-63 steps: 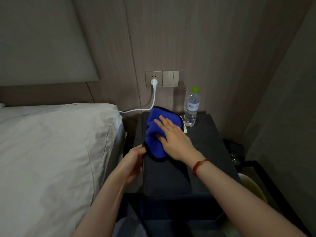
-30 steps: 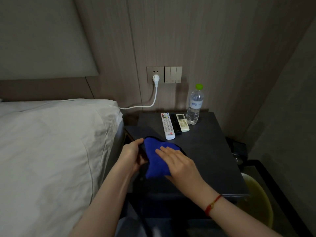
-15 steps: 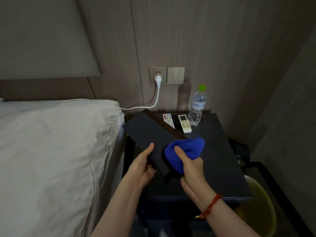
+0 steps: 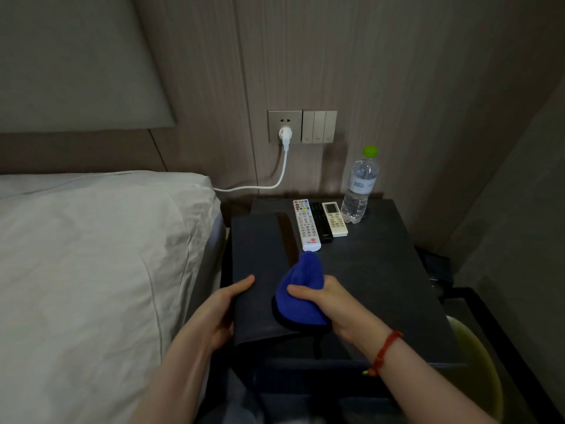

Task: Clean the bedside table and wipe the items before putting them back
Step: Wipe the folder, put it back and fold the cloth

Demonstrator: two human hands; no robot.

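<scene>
Settling flat again, the dark folder (image 4: 260,270) is down on the bedside table (image 4: 382,286); left hand (image 4: 220,313) clamps its edge, right hand (image 4: 330,298) bunches the blue cloth (image 4: 301,289), wiping seemingly done.

White bed (image 4: 91,255), wall socket (image 4: 285,126) with plugged cable (image 4: 276,182), yellow bin (image 4: 477,362)

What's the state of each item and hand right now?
dark folder: flat on bedside table, held
blue cloth: bunched, on folder
left hand: grips folder edge
right hand: grips cloth
water bottle: upright, capped
three remotes: side by side
plug: in socket
</scene>
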